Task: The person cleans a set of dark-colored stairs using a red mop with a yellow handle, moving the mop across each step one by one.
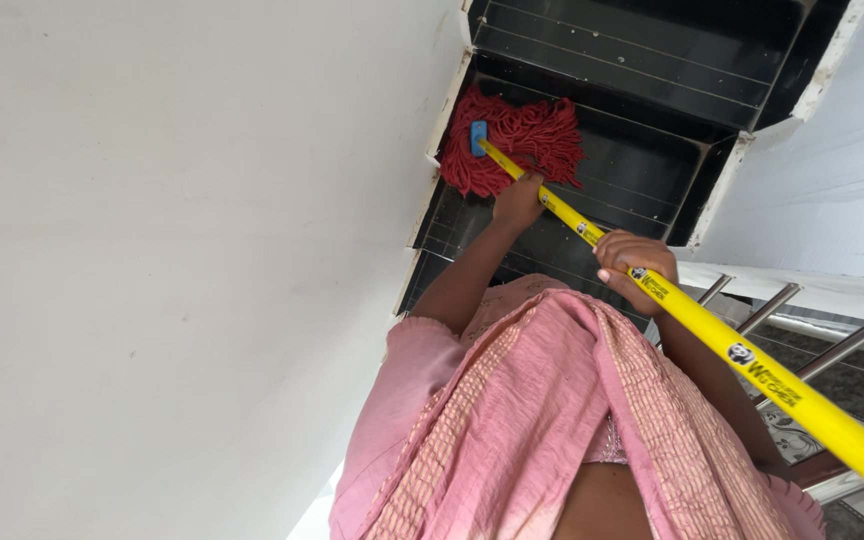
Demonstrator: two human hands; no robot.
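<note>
On the black stairs [642,170], both hands grip the yellow mop handle [712,335]: left hand [518,200] low, right hand [635,262] higher. The red mop head [517,140] wets the tread; a foot could slip there.

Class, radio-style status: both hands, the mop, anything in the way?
Left hand and right hand both gripping yellow handle. Red mop head on black stair, against white wall. Railing close on right.

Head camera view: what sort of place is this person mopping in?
Most likely an indoor stairwell of a home or building. Dark polished steps descend between white walls, a metal railing runs alongside, and both hands hold a yellow-handled mop on a step.
</note>
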